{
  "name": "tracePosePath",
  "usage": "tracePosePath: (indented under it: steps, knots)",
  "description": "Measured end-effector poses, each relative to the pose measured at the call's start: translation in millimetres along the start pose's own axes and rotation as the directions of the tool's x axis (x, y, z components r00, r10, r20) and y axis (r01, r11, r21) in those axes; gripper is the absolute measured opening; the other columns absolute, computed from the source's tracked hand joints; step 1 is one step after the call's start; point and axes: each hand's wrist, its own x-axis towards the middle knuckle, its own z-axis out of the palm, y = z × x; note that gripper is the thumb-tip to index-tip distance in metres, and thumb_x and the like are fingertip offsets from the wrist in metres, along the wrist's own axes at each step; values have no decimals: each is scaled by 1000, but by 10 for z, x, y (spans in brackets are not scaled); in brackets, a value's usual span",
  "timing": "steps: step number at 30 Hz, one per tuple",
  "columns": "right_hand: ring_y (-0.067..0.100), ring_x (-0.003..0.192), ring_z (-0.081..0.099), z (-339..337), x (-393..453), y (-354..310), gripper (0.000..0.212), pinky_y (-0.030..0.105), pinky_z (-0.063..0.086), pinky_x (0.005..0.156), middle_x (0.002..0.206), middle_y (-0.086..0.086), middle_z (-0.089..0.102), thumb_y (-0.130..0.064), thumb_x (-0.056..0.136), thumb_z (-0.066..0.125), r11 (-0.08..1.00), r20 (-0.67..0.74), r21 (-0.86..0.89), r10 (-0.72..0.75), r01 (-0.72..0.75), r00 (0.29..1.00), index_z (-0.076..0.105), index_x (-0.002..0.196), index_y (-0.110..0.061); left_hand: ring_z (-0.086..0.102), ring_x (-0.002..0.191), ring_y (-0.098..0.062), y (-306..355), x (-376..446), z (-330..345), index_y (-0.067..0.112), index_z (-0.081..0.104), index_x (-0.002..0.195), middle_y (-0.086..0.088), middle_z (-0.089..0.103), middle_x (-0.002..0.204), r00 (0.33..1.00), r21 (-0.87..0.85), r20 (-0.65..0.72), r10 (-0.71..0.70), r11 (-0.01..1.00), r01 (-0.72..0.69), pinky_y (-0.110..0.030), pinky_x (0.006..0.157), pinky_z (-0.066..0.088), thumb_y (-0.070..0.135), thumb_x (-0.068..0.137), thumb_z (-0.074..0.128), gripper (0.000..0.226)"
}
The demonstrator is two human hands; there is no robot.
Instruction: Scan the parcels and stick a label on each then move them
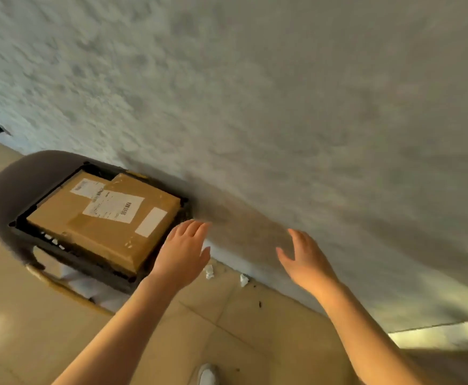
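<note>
Both of your hands are empty with fingers spread, the left hand [184, 252] just beside the near right corner of the labelled cardboard parcel [107, 220], the right hand [303, 262] apart by the rough plastered wall [283, 107]. The flat, taped brown parcel lies on another in a black slotted crate [69, 251] on the tiled floor [227, 329], so the move step looks done; next you likely turn away for another parcel.

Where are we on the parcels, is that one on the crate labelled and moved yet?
Looks done: the top parcel lies on the black crate by the wall and carries a printed label plus a plain white sticker. In hand: nothing; the left hand and right hand are open beside it. Left: a second parcel sits underneath; whether more wait is out of view.
</note>
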Motion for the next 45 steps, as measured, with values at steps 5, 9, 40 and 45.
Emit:
tracePosePath:
  steps: [5,9,40,45]
  knots:
    - [31,133,48,-312,-1099,901,61,36,39,108,143,15,52,-35,93,63,990,-164,48,136,-130,977,46,142,-2,44,138,-25,1110,-224,106,19,45,146,-1,52,146,970,-42,35,240,970,-239,-39,112,37,33,97,55,52]
    - [33,130,50,-645,-2207,1637,56,35,37,107,138,17,55,-27,92,65,961,-306,154,268,-231,913,50,139,0,60,116,-30,2214,-619,157,17,62,125,-2,66,123,905,-105,-28,424,899,-425,-39,94,50,36,88,46,46]
    - [15,127,46,-2610,-8259,7159,48,26,41,99,139,-1,49,-31,98,54,479,-496,564,848,-672,188,43,143,-20,51,121,-14,10795,-3197,1292,26,59,127,10,56,131,268,-463,3,963,239,-854,-30,99,40,36,91,48,39]
    - [19,128,46,-2923,-8718,8149,50,31,41,102,139,1,51,-35,97,55,454,-502,569,852,-685,148,43,144,-19,46,117,-6,11838,-3336,1559,28,56,131,14,51,131,273,-508,-2,962,235,-829,-25,96,38,29,98,52,33]
